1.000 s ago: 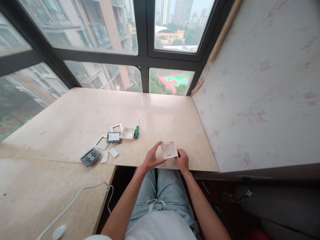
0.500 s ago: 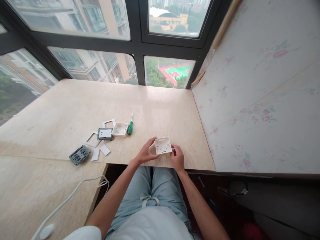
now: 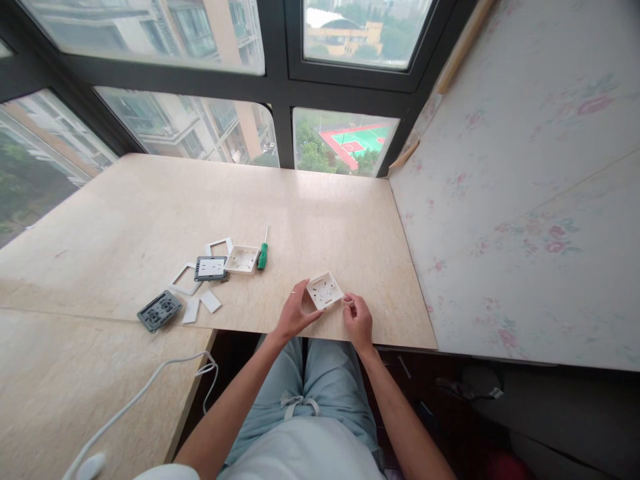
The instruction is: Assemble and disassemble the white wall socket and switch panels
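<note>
A white square socket back box [image 3: 325, 291] is tilted in my left hand [image 3: 295, 312], its hollow side facing up toward me. Thumb and fingers grip its left and lower edges. Just right of the box, my right hand [image 3: 358, 318] has its fingers curled into a pinch; whatever sits between them is too small to name. Further left on the table lie a second white back box [image 3: 243, 259], a green-handled screwdriver [image 3: 263, 256] and a white-faced socket module [image 3: 211, 268].
White frames [image 3: 186, 280], small white cover plates [image 3: 211, 301] and a dark grey module [image 3: 160, 311] lie on the left of the marble-patterned table [image 3: 320, 207]. A white cable [image 3: 145, 390] loops over the near-left edge. Windows stand ahead; a floral-papered wall [image 3: 525, 200] closes the right.
The box in my left hand has turned and tipped, now sitting cornerwise. My right hand has moved slightly away from its right edge.
</note>
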The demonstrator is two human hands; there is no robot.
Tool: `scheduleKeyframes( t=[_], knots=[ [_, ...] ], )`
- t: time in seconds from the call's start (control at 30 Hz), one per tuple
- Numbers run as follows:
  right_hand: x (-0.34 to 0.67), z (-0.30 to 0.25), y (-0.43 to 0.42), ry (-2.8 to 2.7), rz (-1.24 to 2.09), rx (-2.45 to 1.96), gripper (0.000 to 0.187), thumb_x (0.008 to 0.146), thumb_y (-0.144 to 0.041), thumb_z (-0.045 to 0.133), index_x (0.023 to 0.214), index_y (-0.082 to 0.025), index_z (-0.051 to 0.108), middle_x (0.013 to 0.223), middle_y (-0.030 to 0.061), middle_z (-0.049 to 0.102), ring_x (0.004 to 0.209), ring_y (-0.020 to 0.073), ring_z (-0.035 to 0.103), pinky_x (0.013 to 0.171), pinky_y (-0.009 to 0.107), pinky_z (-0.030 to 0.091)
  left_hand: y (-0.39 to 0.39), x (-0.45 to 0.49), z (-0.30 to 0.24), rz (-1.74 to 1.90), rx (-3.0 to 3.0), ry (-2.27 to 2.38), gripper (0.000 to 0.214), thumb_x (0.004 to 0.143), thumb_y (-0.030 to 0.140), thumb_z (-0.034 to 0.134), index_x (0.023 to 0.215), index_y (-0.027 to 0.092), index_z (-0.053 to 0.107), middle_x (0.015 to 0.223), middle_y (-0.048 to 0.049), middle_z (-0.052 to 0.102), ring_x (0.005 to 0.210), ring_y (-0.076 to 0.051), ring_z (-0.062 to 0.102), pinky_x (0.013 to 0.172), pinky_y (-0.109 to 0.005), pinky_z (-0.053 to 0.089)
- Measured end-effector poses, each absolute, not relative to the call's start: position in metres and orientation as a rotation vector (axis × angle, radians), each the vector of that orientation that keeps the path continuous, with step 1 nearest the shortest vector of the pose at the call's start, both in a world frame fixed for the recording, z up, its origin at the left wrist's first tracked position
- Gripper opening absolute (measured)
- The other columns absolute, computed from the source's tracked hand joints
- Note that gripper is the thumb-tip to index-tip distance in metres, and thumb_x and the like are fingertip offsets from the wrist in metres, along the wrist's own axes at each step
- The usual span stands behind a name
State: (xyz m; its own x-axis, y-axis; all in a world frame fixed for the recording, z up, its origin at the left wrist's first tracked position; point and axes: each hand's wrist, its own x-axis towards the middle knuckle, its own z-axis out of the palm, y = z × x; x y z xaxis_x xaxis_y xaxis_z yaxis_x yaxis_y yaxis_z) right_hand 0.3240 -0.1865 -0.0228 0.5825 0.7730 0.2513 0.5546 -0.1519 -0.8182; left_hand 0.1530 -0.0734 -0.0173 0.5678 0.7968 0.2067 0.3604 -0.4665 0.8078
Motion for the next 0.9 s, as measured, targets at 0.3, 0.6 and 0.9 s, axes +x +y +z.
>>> scheduleKeyframes(
  t=[0.3,0.6,0.9],
  knots=[
    [0.324,-0.024,-0.186,-1.069,0.298,-1.848,0.029,0.084,-0.018,0.048,0.105,-0.02,0.067,0.092,0.0076,0.071,0.086,0.0221,0.064,0.08,0.036,0.052,-0.171,0.18,-0.012,0.789,1.888,1.22,0.092,0.087,0.044,0.065,0.154,0.018,0.007,0.156,-0.0255,0.026,0.145,-0.04,0.031,0.114,-0.061,0.033],
    [0.323,-0.029,-0.186,-0.922,0.302,-1.843,0.041,0.086,-0.023,0.05,0.126,-0.019,0.057,0.098,0.0083,0.072,0.075,0.0197,0.067,0.07,0.032,0.055,-0.151,0.17,0.009,0.777,1.932,1.039,0.07,0.087,0.021,0.055,0.15,0.023,0.025,0.124,-0.0135,0.057,0.091,-0.021,0.065,0.082,-0.041,0.058],
    [0.326,-0.027,-0.183,-1.039,0.271,-1.803,0.045,0.082,-0.014,0.048,0.124,-0.02,0.062,0.113,0.0104,0.071,0.086,0.0206,0.067,0.08,0.036,0.056,-0.075,0.166,-0.015,0.613,2.226,0.823,0.069,0.079,0.017,0.058,0.145,0.019,0.039,0.143,-0.0156,0.053,0.134,-0.03,0.05,0.112,-0.053,0.041]
  ],
)
